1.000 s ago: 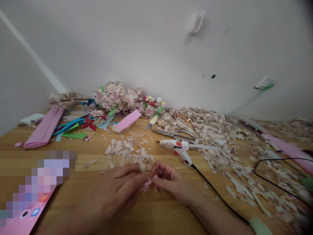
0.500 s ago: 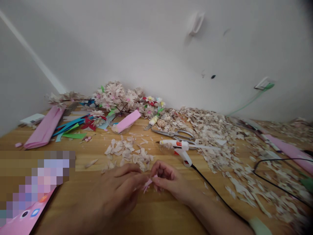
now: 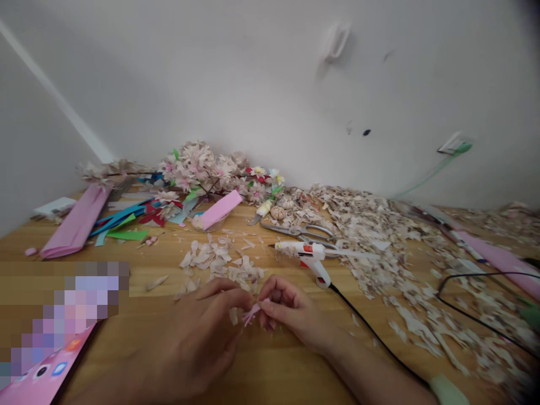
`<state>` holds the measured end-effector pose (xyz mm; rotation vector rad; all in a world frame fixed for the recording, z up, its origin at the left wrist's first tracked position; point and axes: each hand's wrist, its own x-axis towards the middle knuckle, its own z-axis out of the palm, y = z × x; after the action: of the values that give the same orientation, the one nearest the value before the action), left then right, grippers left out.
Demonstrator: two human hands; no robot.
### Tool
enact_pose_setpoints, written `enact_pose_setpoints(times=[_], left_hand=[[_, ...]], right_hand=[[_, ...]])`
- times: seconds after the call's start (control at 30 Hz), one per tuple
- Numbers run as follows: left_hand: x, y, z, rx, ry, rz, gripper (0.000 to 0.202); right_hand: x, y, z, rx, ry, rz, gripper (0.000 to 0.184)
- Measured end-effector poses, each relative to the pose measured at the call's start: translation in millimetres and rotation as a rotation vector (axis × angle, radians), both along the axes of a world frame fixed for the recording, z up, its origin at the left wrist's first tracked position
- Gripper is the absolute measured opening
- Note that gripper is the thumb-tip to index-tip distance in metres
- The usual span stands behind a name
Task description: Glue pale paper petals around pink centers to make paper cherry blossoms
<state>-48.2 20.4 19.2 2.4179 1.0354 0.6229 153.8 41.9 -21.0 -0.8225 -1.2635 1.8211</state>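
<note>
A small piece of pink fringed paper (image 3: 252,315) is pinched between the thumb and fingers of my right hand (image 3: 295,312), its thin strands pointing left. Close on its left is my left hand (image 3: 206,326), back upward and fingers curled. A pale, thin petal-like flake (image 3: 234,316) shows at its thumb and forefinger, which seem closed on it. Just beyond both hands lies a loose heap of dry pale flakes (image 3: 215,259). A white hot glue gun (image 3: 301,250) rests on its side beyond my right hand, nozzle to the left.
Scissors (image 3: 301,229) lie behind the glue gun, whose black cord (image 3: 375,332) runs to the lower right. Dry scraps (image 3: 363,225) cover the right side. Pale artificial flowers (image 3: 198,166), folded pink paper (image 3: 78,222) and a phone (image 3: 54,365) are to the left. Garlic bulbs (image 3: 278,212) sit near the back.
My left fingers have drawn slightly back from the pink fringed paper, so more of its strands and a pale flake show. My right hand keeps its pinch in nearly the same place.
</note>
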Motion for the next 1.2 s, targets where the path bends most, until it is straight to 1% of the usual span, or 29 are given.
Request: enact_pose_setpoints(times=[0.07,0.2,0.3,0.5,0.67,0.77,0.83,0.93,1.0,1.07,1.1,1.13,1.2], left_hand=[[0,1,-1.0,0.047,-0.005,0.007,0.045],[0,2,-3.3,0.195,-0.025,0.003,0.044],[1,2,-4.9,0.235,-0.022,0.022,0.045],[1,2,-4.9,0.164,0.002,-0.01,0.049],[-2,0,-7.0,0.121,-0.053,0.016,0.051],[-4,2,-12.1,0.093,-0.148,0.067,0.052],[-4,4,-15.7,0.047,-0.252,0.133,0.05],[-2,9,-19.3,-0.089,-0.443,0.216,0.042],[-1,12,-20.2,-0.155,-0.538,0.226,0.04],[-1,13,-20.3,-0.158,-0.556,0.228,0.04],[-2,12,-20.3,-0.135,-0.532,0.236,0.041],[-3,11,-20.3,-0.102,-0.488,0.239,0.043],[-4,9,-20.7,-0.016,-0.379,0.21,0.048]], right_hand=[[-1,0,0.0,0.002,0.009,-0.012,0.025],[-2,1,-1.3,-0.013,0.028,-0.024,0.026],[-2,2,-2.3,-0.02,0.04,-0.028,0.025],[-2,2,-4.1,-0.021,0.034,-0.044,0.026],[-2,3,-3.1,-0.019,0.016,-0.042,0.028],[-1,1,-1.0,-0.016,-0.097,-0.007,0.03],[0,0,-0.2,0.005,-0.211,0.047,0.03],[-1,-3,0.4,0.083,-0.393,0.117,0.022],[-3,-4,1.5,0.192,-0.533,0.111,0.014],[-4,-6,3.6,0.325,-0.674,0.088,0.005],[-4,-7,4.8,0.388,-0.724,0.072,0.01],[-3,-8,6.1,0.446,-0.756,0.052,0.018],[-2,-9,8.0,0.57,-0.779,-0.006,0.03]])
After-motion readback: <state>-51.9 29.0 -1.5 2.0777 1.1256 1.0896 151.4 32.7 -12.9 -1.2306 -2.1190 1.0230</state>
